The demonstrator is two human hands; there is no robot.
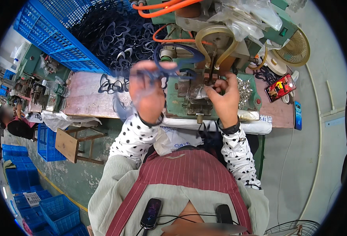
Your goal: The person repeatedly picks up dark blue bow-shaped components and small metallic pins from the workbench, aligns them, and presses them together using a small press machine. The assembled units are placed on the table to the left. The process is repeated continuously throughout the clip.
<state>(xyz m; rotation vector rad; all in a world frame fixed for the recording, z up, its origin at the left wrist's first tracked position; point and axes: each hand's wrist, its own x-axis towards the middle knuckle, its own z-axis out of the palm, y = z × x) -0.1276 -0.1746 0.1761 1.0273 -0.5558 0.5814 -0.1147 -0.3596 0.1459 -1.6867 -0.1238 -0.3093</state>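
My left hand [146, 92], smeared by motion, is raised over the bench's front edge. It is closed on several dark blue flat loop pieces [183, 55], which fan out above and below the fingers. My right hand [226, 96] is at the green bench machine [173, 104]. Its thumb and fingers come together beside the metal working head [199, 92]; whatever is between them is too small to tell. Just right of that hand, a heap of small shiny metal parts [244, 92] lies on the machine's green base.
A large blue crate [59, 39] full of dark loop pieces stands at the back left. Orange hoses [165, 8] hang above. A phone [280, 87] and a fan [295, 47] are at the right. A wooden stool [69, 145] stands left; another person [18, 126] sits farther off.
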